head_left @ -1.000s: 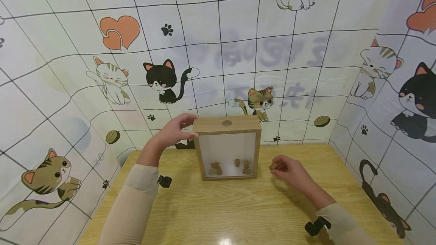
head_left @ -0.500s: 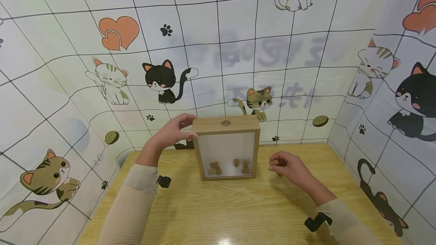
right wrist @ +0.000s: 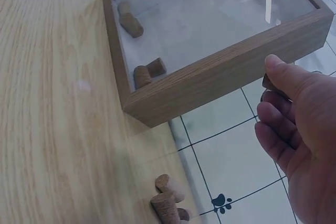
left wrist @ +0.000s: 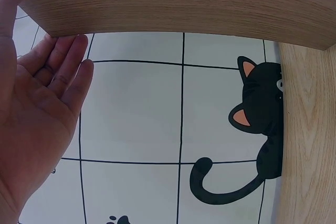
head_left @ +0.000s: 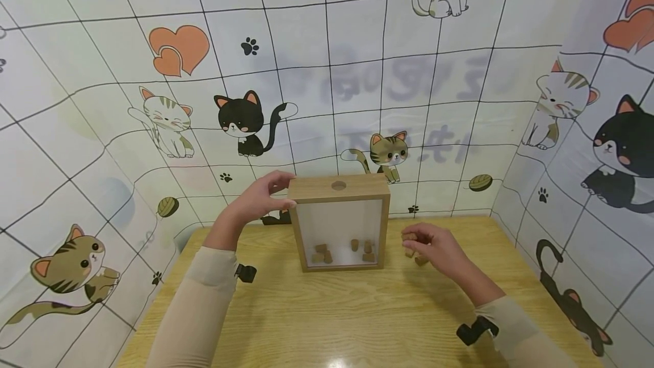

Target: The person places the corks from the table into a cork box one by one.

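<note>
An upright wooden shadow box [head_left: 311,191] with a clear front and a round hole in its top stands on the table. Several corks [head_left: 355,245] lie inside along its bottom. My left hand [head_left: 255,197] grips the box's upper left corner, thumb at the front and fingers behind; the left wrist view shows those fingers [left wrist: 73,69] against the wooden side. To the right of the box, my right hand [head_left: 434,246] pinches a cork [right wrist: 269,83] between thumb and fingers, partly hidden by them. Below that hand, loose corks [right wrist: 166,207] rest on the table.
The light wood table [head_left: 327,311] meets a cat-printed wall covering [head_left: 317,101] close behind the box. More of that covering rises at the left and right sides. A black wrist camera [head_left: 247,273] sits on each sleeve.
My right hand has lifted slightly off the table with a cork, and loose corks now show beneath it. The left hand and the box stay in place.
</note>
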The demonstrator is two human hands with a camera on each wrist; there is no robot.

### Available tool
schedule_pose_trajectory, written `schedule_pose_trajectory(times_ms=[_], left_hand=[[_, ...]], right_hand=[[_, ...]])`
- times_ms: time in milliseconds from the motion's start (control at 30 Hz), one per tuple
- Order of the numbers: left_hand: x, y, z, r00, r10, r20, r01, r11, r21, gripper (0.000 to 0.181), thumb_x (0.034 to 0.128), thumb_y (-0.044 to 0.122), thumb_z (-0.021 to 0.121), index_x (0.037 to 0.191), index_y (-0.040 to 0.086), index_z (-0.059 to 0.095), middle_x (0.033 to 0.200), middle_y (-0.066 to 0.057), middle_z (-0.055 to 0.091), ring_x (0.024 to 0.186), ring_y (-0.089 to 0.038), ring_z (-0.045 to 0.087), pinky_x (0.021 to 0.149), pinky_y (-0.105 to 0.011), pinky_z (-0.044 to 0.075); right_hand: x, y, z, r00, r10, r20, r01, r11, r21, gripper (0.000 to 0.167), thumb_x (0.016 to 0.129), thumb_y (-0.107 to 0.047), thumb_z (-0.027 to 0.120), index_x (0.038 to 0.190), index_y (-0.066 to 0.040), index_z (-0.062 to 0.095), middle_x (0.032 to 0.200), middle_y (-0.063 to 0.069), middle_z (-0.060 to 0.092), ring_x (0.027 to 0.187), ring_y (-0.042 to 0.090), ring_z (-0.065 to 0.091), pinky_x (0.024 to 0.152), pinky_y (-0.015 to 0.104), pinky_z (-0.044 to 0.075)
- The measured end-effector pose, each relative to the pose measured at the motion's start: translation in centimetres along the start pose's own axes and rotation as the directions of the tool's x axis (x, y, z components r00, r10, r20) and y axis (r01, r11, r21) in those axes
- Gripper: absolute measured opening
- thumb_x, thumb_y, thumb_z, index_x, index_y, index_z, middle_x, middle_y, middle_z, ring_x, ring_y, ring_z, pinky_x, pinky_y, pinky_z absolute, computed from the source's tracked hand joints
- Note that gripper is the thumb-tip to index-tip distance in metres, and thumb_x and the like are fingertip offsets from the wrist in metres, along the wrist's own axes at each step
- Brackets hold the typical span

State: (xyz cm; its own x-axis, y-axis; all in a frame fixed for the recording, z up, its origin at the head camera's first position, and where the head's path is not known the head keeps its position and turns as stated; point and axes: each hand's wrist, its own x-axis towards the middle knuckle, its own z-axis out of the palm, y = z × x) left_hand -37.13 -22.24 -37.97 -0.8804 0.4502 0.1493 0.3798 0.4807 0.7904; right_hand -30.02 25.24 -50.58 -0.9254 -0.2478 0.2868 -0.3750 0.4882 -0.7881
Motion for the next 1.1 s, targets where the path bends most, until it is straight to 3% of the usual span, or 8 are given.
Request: schedule_pose_trajectory(times_ms=[267,600,1100], left_hand=[[-0.1,0.0,0.0,1.000,0.000,-0.001,0.000,1.000,-0.007,0.073,0.0960,0.026,0.090,0.158,0.014,0.054,0.164,-0.013,0.052,0.161,-0.037,0.039,0.128,-0.064,0.033],[-0.1,-0.3,0.0,1.000,-0.003,-0.001,0.003,1.000,0.018,0.075,0.0954,0.032,0.091,0.158,0.016,0.054,0.165,-0.012,0.051,0.161,-0.037,0.040,0.128,-0.061,0.035],[0.0,0.1,0.0,1.000,0.002,0.000,-0.002,1.000,0.009,0.075,0.0948,0.031,0.092,0.158,0.014,0.055,0.162,-0.013,0.053,0.160,-0.038,0.040,0.129,-0.063,0.032]], right_hand=[[0.7,-1.0,-0.8,0.999,-0.041,-0.006,0.041,0.999,-0.029,0.025,0.106,-0.018,0.078,0.130,-0.010,0.078,0.091,-0.001,0.074,0.065,0.020,0.062,0.052,0.030,0.050],[1.6,-3.4,-2.5,0.994,-0.107,-0.024,0.104,0.989,-0.105,0.029,0.108,-0.010,0.073,0.137,-0.008,0.075,0.106,0.001,0.079,0.087,0.015,0.071,0.064,0.029,0.053],[4.3,-6.1,-4.9,0.969,-0.233,-0.087,0.216,0.961,-0.173,0.019,0.105,-0.014,0.079,0.123,-0.018,0.079,0.101,-0.004,0.079,0.084,0.013,0.071,0.068,0.030,0.057]])
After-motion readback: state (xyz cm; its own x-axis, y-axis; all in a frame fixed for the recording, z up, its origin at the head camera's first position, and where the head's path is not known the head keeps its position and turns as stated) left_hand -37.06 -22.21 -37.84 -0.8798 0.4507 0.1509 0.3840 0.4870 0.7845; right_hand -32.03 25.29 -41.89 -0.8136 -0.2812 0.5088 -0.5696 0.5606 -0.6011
